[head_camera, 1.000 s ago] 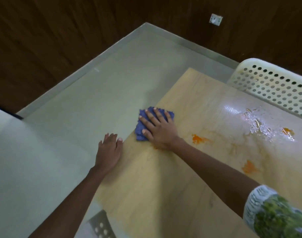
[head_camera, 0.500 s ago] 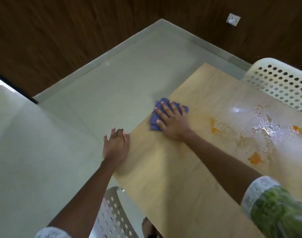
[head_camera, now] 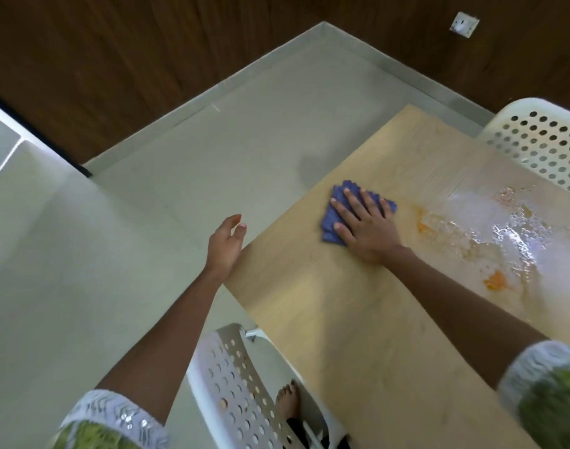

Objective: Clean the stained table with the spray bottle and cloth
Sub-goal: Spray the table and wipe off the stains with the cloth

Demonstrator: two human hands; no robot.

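Blue cloth (head_camera: 337, 210) lies pressed flat under the right hand (head_camera: 366, 226), near the table (head_camera: 342, 319) edge; orange stains (head_camera: 496, 281) sit rightward. Left hand (head_camera: 225, 244) hangs relaxed, seemingly off the edge.

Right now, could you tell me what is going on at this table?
A person is wiping a stained wooden table. The right hand presses flat on a folded blue cloth near the table's left edge. The left hand hangs open beside that edge, holding nothing. To the right of the cloth lie orange stains and a wet, shiny patch, not yet wiped. A white perforated chair stands at the far end and another by the near side. No spray bottle is in view.
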